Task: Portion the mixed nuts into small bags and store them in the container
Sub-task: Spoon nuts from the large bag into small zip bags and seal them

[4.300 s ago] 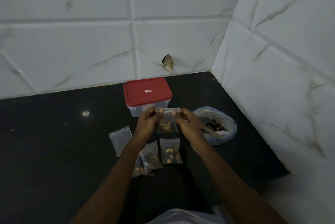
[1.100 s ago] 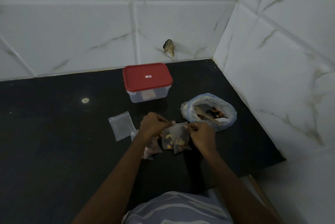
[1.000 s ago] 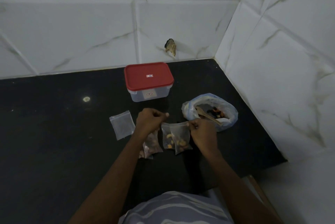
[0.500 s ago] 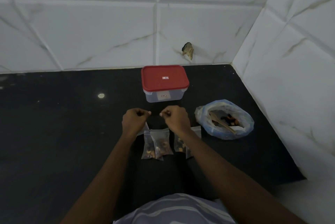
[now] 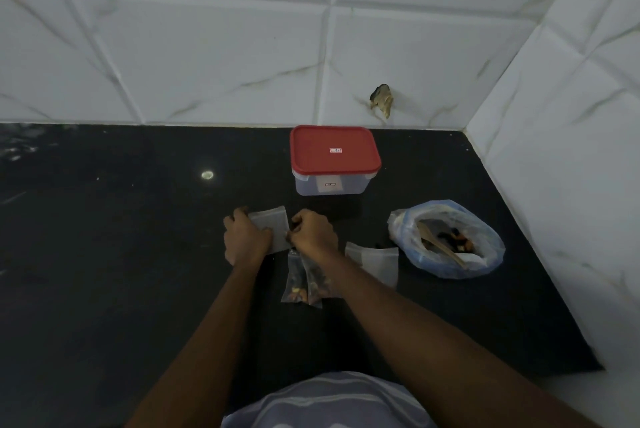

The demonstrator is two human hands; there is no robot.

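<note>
Near edge of desk [image 5: 138,254]: striped shirt [image 5: 329,400], both forearms reaching out over the dark top.

Two filled bags [image 5: 303,283] lie overlapped under the right wrist, nuts showing at their near ends. A third bag [image 5: 375,263] lies just right of them, flat; its contents are too dim to tell.

Left hand [image 5: 246,240] and right hand [image 5: 313,233] are both curled. Each pinches a side of an empty bag [image 5: 272,228] stretched between them, low over the desk. Mouth looks to face the back edge; open or sealed, cannot tell.

Sack [image 5: 446,240] of mixed nuts sits to the right of the hands, toward the right edge, mouth rolled open. Spoon [image 5: 440,245] rests inside, its long axis slanting from far-left to near-right. Right hand is plainly the nearer one, so scooping likely falls to it while the left keeps the empty bag.

Container [image 5: 332,185] stands beyond the hands, near the back edge, red lid [image 5: 334,150] on. No bags stored yet that I can see; lid must come off first.

Wall tile behind it shows a chipped hole [image 5: 381,101].
</note>
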